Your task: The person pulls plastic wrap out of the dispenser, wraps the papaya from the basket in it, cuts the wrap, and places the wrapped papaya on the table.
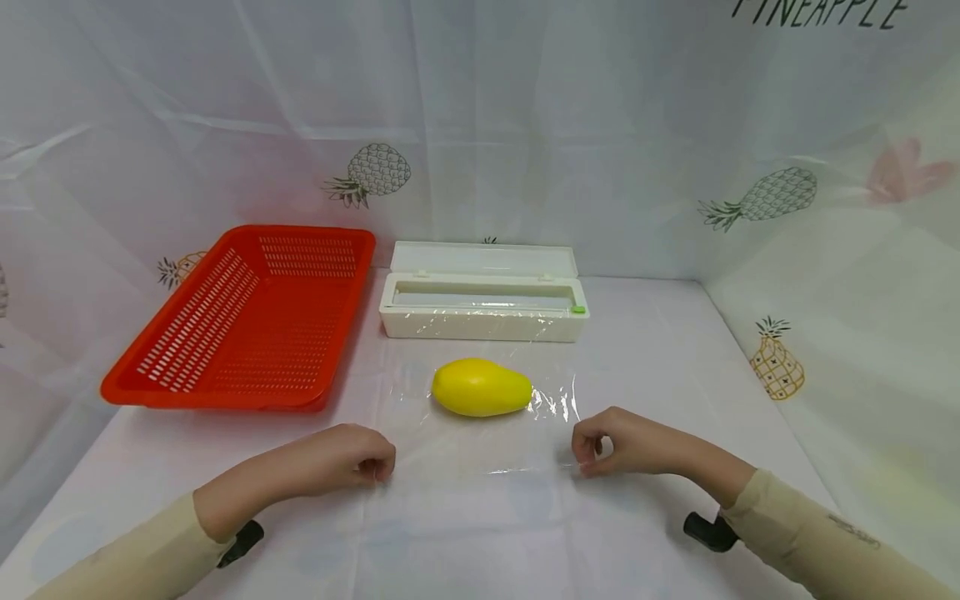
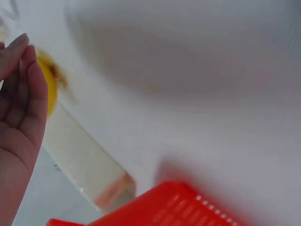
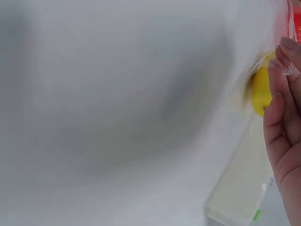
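A sheet of clear plastic wrap [image 1: 450, 450] lies spread in front of a white wrap dispenser box [image 1: 480, 325] whose lid stands raised. On the sheet rests a smooth yellow fruit [image 1: 482, 388], shaped like a papaya or mango. At the sheet's near left corner my left hand [image 1: 352, 457] pinches the film between thumb and fingers. My right hand [image 1: 626, 443] pinches the near right corner the same way; in the right wrist view a crumpled bit of film [image 3: 289, 70] shows at the fingertips. Both hands are nearer to me than the fruit.
A red perforated plastic basket [image 1: 315, 317] stands at the left, beside the dispenser. A small green slider [image 1: 578, 309] sits at the dispenser's right end. Behind everything hangs a white curtain [image 1: 525, 125] printed with pineapples. A pale cloth [image 1: 465, 550] covers the table.
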Motion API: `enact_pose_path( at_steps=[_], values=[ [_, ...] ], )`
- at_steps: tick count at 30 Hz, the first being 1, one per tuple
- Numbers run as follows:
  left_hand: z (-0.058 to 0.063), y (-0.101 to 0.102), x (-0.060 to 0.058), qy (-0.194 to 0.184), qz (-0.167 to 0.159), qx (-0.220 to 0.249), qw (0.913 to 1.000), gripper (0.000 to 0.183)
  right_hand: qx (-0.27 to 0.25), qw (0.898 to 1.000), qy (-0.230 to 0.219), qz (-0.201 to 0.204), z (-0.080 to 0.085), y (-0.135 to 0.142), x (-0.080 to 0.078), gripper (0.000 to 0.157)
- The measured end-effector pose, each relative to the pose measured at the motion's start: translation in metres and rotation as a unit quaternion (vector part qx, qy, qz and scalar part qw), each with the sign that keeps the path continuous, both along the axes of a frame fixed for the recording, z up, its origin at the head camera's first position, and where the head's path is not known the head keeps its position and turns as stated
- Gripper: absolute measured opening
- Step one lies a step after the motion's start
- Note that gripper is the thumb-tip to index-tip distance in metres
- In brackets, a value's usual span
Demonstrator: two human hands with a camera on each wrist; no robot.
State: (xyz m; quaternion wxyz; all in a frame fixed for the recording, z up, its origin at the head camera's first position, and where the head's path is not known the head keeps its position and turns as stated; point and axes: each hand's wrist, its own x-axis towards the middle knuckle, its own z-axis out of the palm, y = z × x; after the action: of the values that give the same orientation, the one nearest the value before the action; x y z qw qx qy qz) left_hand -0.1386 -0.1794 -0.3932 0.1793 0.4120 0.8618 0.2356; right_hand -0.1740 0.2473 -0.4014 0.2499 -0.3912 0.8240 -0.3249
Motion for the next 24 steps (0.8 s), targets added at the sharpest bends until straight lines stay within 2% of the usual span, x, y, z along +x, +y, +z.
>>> enact_pose_path(
  at_steps=[5,7,12,16,18,24],
  values=[
    [0.017,-0.004,-0.001,0.043,-0.007,0.002,0.999,0.026,-0.015,1.0,0.027,0.002,0.016,0.001,0.0,0.024],
    [0.024,-0.005,-0.003,0.048,-0.003,0.0,0.9988,0.023,-0.022,0.999,0.041,0.001,0.021,0.003,-0.001,0.025],
    [0.039,-0.006,-0.009,0.072,0.024,-0.012,0.9971,0.023,-0.036,0.996,0.081,0.002,0.032,0.007,-0.004,0.026],
    [0.048,-0.005,-0.013,0.118,0.042,-0.01,0.9921,0.024,-0.05,0.993,0.105,0.001,0.04,0.009,-0.01,0.028],
    [0.051,-0.004,-0.015,0.138,0.053,-0.01,0.989,0.023,-0.062,0.992,0.114,0.0,0.043,0.01,-0.014,0.031],
    [0.055,0.002,-0.024,0.161,0.102,-0.013,0.9816,0.02,-0.098,0.985,0.141,-0.002,0.051,0.012,-0.029,0.032]
  ],
)
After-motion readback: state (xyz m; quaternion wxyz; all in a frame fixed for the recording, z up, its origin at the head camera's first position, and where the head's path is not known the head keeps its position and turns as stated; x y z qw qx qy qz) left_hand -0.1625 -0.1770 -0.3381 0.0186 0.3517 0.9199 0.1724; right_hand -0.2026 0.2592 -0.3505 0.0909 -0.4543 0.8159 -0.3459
